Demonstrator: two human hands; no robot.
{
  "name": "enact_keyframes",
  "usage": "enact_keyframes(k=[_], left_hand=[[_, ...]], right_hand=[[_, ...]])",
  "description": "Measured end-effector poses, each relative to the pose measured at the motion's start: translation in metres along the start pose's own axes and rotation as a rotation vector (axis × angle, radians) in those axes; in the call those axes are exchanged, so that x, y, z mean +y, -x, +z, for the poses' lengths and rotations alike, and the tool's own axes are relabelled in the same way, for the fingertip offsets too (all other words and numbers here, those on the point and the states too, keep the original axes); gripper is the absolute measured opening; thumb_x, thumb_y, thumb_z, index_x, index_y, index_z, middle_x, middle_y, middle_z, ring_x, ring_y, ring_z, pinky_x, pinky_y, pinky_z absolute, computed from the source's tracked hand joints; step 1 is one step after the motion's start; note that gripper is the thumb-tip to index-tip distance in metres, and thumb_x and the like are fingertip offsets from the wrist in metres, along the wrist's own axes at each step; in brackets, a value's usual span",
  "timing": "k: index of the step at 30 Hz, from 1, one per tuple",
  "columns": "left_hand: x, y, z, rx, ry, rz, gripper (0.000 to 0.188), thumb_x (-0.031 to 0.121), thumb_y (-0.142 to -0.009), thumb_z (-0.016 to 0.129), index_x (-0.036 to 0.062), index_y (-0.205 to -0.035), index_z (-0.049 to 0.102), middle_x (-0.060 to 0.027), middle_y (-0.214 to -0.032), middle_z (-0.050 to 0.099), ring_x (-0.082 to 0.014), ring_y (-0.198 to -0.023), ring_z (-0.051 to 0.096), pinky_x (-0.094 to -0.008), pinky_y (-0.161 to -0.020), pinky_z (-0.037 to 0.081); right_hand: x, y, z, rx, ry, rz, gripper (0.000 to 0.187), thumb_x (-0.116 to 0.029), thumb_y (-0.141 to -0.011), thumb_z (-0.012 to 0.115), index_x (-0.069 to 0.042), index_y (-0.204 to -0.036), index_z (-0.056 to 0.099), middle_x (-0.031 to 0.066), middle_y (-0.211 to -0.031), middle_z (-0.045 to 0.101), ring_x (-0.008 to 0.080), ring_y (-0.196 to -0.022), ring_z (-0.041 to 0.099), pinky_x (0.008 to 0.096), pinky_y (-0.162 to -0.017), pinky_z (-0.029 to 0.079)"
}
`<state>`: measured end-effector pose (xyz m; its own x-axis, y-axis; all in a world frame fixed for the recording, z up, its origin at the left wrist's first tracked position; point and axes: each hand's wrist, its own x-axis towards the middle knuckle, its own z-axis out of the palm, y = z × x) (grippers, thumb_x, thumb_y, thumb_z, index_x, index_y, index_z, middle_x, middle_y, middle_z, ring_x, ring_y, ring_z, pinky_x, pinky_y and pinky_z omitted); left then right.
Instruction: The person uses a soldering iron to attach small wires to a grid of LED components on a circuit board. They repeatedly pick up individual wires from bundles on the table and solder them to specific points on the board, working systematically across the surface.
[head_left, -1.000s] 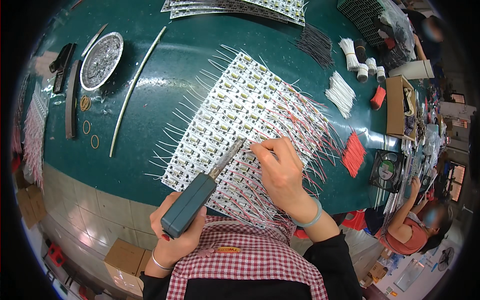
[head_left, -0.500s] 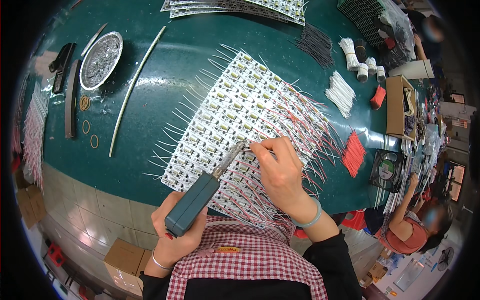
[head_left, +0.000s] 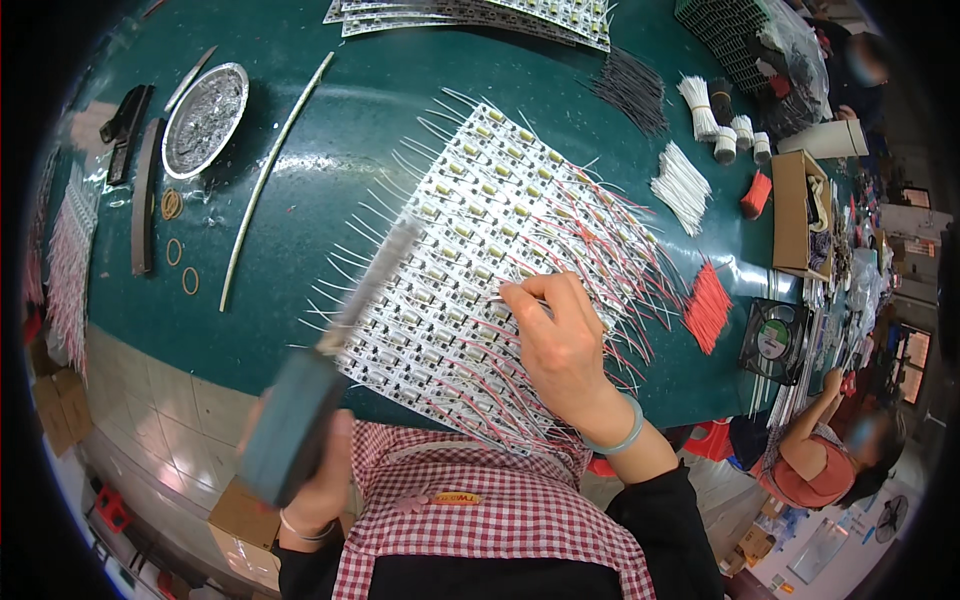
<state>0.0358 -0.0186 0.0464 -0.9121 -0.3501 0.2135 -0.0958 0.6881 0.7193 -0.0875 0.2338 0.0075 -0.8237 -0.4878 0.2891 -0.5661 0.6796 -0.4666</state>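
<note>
A white panel of circuit boards (head_left: 455,235) with rows of small parts lies at a slant on the green table in front of me. White wires stick out along its left edge, and red and white wires spread over its right side. My left hand (head_left: 328,475) is wrapped round the green handle of a soldering iron (head_left: 295,425); both are smeared by motion. The iron's shaft slants above the panel's left edge. Over the middle of the panel, my right hand (head_left: 565,345) pinches what looks like a thin wire, its fingertips close to the boards.
A metal bowl (head_left: 240,110) of silvery scraps, rubber bands (head_left: 172,204) and a long pale rod (head_left: 275,165) lie left. Black wires (head_left: 630,90), white wires (head_left: 682,188) and red wires (head_left: 708,308) lie right, near a fan (head_left: 773,340). More panels (head_left: 470,18) are stacked behind. Co-workers sit right.
My left hand has swung the soldering iron left, its tip moving away from my right fingertips. My right hand has stayed in place over the panel.
</note>
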Motion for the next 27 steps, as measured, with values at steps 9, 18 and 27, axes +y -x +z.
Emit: enact_keyframes(k=[9, 18, 27], left_hand=[[-0.050, -0.085, -0.032, 0.449, 0.464, -0.349, 0.039, -0.007, -0.088, 0.064, -0.0084, -0.127, 0.060, -0.0144, -0.099, 0.070, -0.0081, -0.058, 0.053, -0.0191, -0.049, 0.040], [-0.025, -0.017, -0.010, 0.047, 0.903, -0.522, 0.061, -0.007, -0.075, 0.074, -0.0063, -0.132, 0.053, -0.0205, -0.111, 0.066, -0.0171, -0.067, 0.062, -0.0258, -0.052, 0.052], [-0.001, 0.016, -0.001, -0.179, 0.651, -0.562, 0.047, -0.007, -0.077, 0.074, -0.0045, -0.122, 0.063, -0.0147, -0.108, 0.069, -0.0127, -0.069, 0.061, -0.0231, -0.057, 0.047]], right_hand=[[-0.002, -0.002, -0.001, 0.015, -0.003, -0.008, 0.032, 0.006, -0.074, 0.065, 0.001, -0.106, 0.067, 0.0114, -0.096, 0.060, 0.0283, -0.087, 0.058, 0.0372, -0.065, 0.051], [-0.008, 0.018, -0.055, -0.014, 0.075, 0.096, 0.034, 0.010, -0.070, 0.067, 0.001, -0.103, 0.070, 0.0107, -0.093, 0.062, 0.0280, -0.083, 0.060, 0.0360, -0.065, 0.051], [-0.028, 0.007, -0.030, 0.060, -0.064, -0.003, 0.036, 0.009, -0.070, 0.068, 0.000, -0.105, 0.070, 0.0099, -0.090, 0.061, 0.0268, -0.080, 0.059, 0.0362, -0.065, 0.049]])
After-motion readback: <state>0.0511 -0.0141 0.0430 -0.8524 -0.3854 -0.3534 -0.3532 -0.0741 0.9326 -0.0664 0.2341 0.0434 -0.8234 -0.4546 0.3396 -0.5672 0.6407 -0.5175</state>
